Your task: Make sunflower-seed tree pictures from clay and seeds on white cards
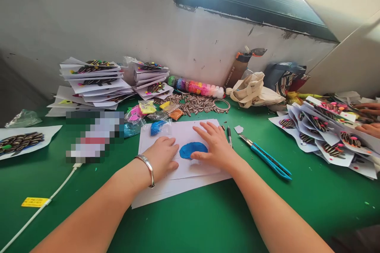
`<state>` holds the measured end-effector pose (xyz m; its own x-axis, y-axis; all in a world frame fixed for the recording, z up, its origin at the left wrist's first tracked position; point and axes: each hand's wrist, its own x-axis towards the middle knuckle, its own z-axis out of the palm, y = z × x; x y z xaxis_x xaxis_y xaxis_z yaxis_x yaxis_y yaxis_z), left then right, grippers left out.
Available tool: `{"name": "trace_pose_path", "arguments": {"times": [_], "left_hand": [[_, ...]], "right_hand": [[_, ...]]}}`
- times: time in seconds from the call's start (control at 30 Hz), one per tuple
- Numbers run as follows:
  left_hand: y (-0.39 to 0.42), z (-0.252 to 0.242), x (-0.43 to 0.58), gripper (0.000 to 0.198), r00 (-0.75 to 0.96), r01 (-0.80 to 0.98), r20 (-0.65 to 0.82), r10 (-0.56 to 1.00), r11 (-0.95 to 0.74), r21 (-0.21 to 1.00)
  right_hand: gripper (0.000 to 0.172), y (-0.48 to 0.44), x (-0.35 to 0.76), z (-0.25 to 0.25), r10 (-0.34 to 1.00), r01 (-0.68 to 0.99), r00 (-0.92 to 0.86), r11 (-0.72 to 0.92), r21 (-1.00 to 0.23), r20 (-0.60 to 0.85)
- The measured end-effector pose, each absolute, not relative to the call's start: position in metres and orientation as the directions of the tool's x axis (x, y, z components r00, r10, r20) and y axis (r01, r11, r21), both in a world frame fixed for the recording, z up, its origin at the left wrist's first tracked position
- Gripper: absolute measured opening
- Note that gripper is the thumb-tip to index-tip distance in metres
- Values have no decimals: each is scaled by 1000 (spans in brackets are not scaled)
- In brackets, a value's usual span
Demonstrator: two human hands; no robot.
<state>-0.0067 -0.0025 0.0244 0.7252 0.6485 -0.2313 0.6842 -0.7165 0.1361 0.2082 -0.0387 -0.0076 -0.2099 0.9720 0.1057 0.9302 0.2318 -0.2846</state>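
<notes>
A flat oval of blue modelling clay (187,150) lies on white paper (166,172) in front of me. My right hand (215,144) is over its right side, fingers spread, with the thumb on the clay. To its left my left hand (162,158) lies flat on the paper, wearing a silver bangle (147,168), and holds nothing. Faint pencil lines show below the clay. At the paper's upper edge sits a small bag of blue clay (158,127). A pen (229,136) and a blue craft knife (270,160) lie to the right.
Loose striped sunflower seeds (196,103) lie behind the paper, near bags of coloured clay (147,106). Stacks of seed-decorated sheets (101,91) stand at left and right. A pixelated object (95,136) trails a white cable (63,185). Another person's hands (369,128) are at far right.
</notes>
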Motion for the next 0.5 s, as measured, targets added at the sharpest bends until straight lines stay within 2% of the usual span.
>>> {"name": "trace_pose_path", "arguments": {"times": [0.2,0.33,0.5], "left_hand": [[-3,24,-8,33,721,690,-227,655,-707,152],[-4,23,-9,32,728,684,-201,655,-710,167],[-3,15,-10,32,733,681,-167,660,-714,166]], "right_hand": [[74,-36,200,6,971,940,-227,199,-276,-73],[81,-31,198,12,983,953,-181,168,-251,-29],[74,-32,191,-1,986,958,-161,144,-249,-47]]}}
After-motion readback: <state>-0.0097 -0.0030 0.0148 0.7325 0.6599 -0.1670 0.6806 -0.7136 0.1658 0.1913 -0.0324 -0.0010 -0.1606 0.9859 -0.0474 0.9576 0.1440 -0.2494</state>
